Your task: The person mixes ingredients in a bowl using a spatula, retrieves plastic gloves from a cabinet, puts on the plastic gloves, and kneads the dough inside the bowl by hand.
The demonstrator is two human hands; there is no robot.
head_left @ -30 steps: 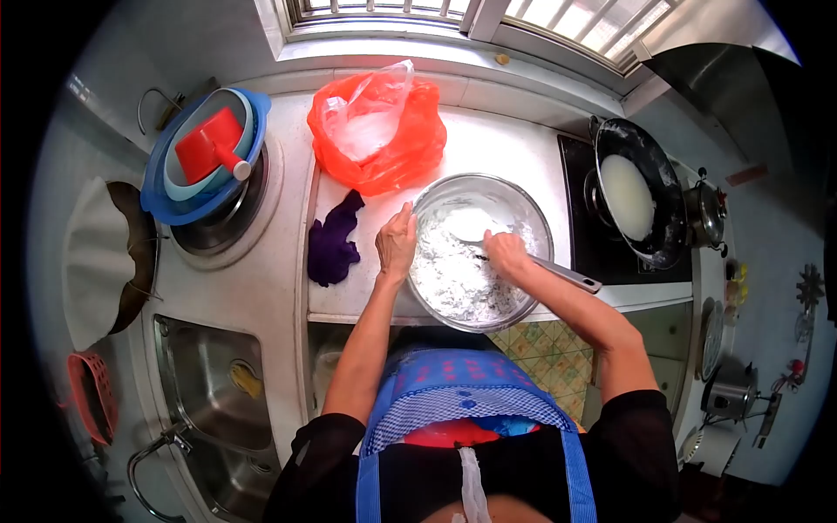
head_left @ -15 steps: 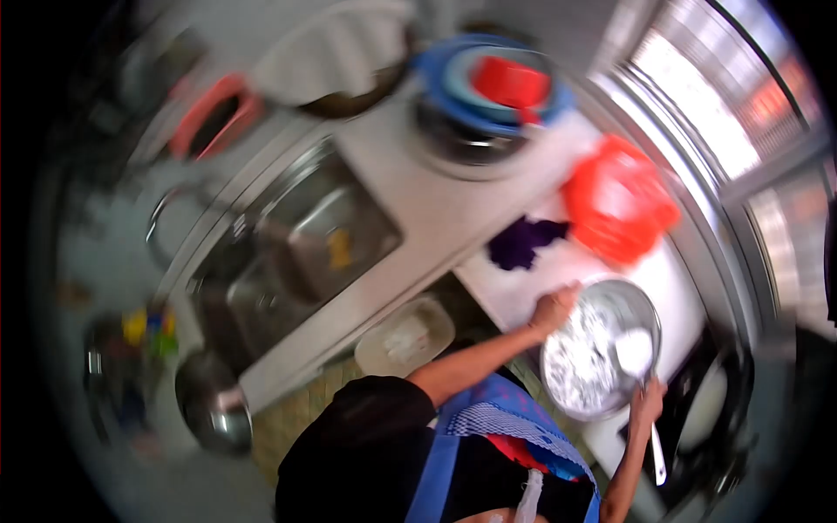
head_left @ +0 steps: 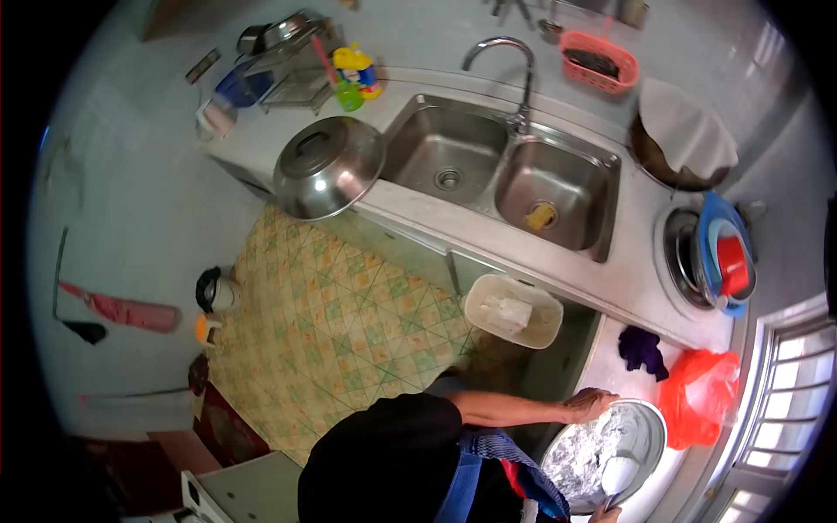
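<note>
On the counter at the lower right stands a round metal basin (head_left: 654, 433), partly cut off by the frame's bottom edge. It holds a white, clumpy, flour-like mass (head_left: 580, 458). My left hand (head_left: 593, 405) is closed on the basin's near-left rim, fingers over the edge. At the bottom edge, my right hand (head_left: 604, 516) shows only in part, closed round the handle of a large spoon (head_left: 618, 476) whose white-looking head rests in the basin. Beside the basin lie a red plastic bag (head_left: 697, 397) and a dark purple cloth (head_left: 642, 351).
A double sink (head_left: 501, 157) with a tap (head_left: 520, 118) holds a yellow sponge-like piece (head_left: 540, 216). A large metal lid (head_left: 330, 166) overhangs the counter edge. Below the counter stands a pale plastic bin (head_left: 475, 305). Stacked basins (head_left: 711, 218) stand by the barred window (head_left: 780, 397).
My view has swung left and rotated, bringing in the whole sink, floor and left wall. The basin and both hands now sit lower in the frame; each hand keeps its hold.
</note>
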